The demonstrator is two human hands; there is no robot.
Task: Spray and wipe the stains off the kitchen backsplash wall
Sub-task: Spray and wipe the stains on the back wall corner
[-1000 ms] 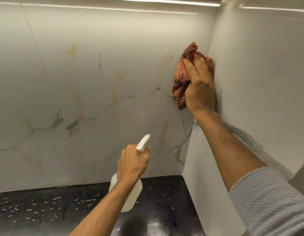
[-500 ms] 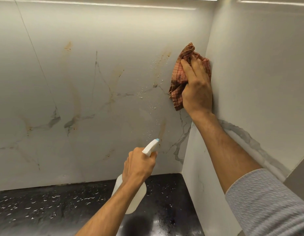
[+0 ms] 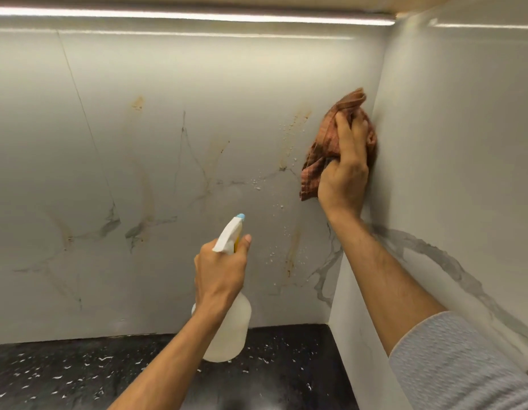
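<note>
Since 1 s ago the right hand has bunched the cloth tighter and sits hard in the corner, where the back wall meets the side wall; the cloth was flatter under spread fingers before. Left hand w/ the spray bottle has come up a bit, nozzle now tipped more upward toward the wall.

Count: 2 hands, 1 cloth, 1 bottle. Hands are well apart, the left one lower and nearer the camera than the right.

Right hand: fingers curled and clamped on the reddish-brown checked cloth, pressing it against the backsplash; a tail of cloth hangs out left of the wrist. Grey ribbed sleeve pushed up the right forearm.

Left hand: wrapped round the neck of the translucent white bottle, white trigger head w/ pale blue tip sticking up past the knuckles, thumb up beside it. Can't tell if the trigger is squeezed.

Stains: at least 4 orange-brown streaks on the white marble-look wall. 1 just left of the cloth, 1 below it and right of the nozzle, 2 further left of the bottle, approx. Small droplets of spray dot the wall between the two hands.

Black speckled surface lies below the left forearm. 1 light strip runs above both hands.
</note>
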